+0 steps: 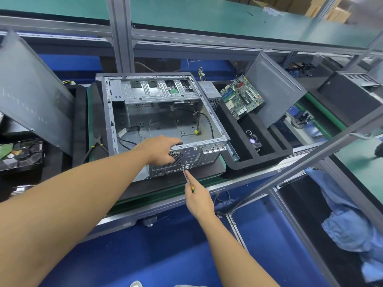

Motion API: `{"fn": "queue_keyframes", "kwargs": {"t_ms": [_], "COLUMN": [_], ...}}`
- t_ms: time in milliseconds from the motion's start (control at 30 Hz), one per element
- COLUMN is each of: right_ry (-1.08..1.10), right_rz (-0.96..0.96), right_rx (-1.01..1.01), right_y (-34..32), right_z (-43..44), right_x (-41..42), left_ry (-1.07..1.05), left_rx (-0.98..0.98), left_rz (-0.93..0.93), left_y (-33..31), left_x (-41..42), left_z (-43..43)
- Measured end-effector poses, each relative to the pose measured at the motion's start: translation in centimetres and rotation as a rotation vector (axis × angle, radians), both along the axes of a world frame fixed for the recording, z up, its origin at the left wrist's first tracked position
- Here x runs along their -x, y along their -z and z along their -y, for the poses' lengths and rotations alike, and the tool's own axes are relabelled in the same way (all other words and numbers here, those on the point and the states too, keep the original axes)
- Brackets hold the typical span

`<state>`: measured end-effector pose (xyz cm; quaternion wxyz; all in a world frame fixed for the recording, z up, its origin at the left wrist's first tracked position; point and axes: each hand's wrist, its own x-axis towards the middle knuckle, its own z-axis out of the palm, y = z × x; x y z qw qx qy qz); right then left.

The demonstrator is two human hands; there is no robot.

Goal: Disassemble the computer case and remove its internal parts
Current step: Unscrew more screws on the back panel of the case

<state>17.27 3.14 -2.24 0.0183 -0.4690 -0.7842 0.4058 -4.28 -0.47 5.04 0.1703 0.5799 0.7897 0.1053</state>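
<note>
On the bench [89,112] the computer case [161,121] lay open. One side panel [35,96] leaned left of the case, a second side panel [273,88] right of it. Just right of the case a foam tray [259,160] held the motherboard [241,96], power supply [209,91] and fan [255,140]. The left hand [161,150] curled its fingers over the case's near wall; the right hand [200,200] pinched a screwdriver [185,175], tip at that wall. Pliers [97,143] lay left of the case.

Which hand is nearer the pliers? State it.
Left. The left hand grips the computer case's rear edge, right of the pliers; the right hand, holding a screwdriver, is farther right.
</note>
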Motion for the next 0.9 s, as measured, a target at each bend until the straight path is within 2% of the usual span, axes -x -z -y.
{"fn": "queue_keyframes", "kwargs": {"t_ms": [133,300,500,600,767,900], "right_ry": [0.01,0.234,0.209,0.158,0.097,0.115], "right_rz": [-0.037,-0.224,-0.259,-0.307,-0.361,-0.382], "right_rx": [0.062,0.533,0.92,0.951,0.824,0.87], "right_y": [0.3,0.5,0.4,0.5,0.7,0.7], "right_z": [0.1,-0.6,-1.3,-1.5,-1.8,-1.6], "right_x": [0.6,0.4,0.1,-0.3,-1.2,-1.6], "left_ry": [-0.008,-0.008,-0.006,0.005,0.004,-0.005], "left_rx": [-0.011,-0.011,-0.012,-0.023,-0.015,-0.011], "left_rz": [-0.007,-0.022,-0.021,-0.02,-0.021,-0.026], "left_y": [0.2,0.4,0.5,0.4,0.4,0.3], "left_x": [0.1,0.2,0.3,0.3,0.2,0.3], "left_z": [0.1,0.0,0.0,0.0,0.0,0.0]}}
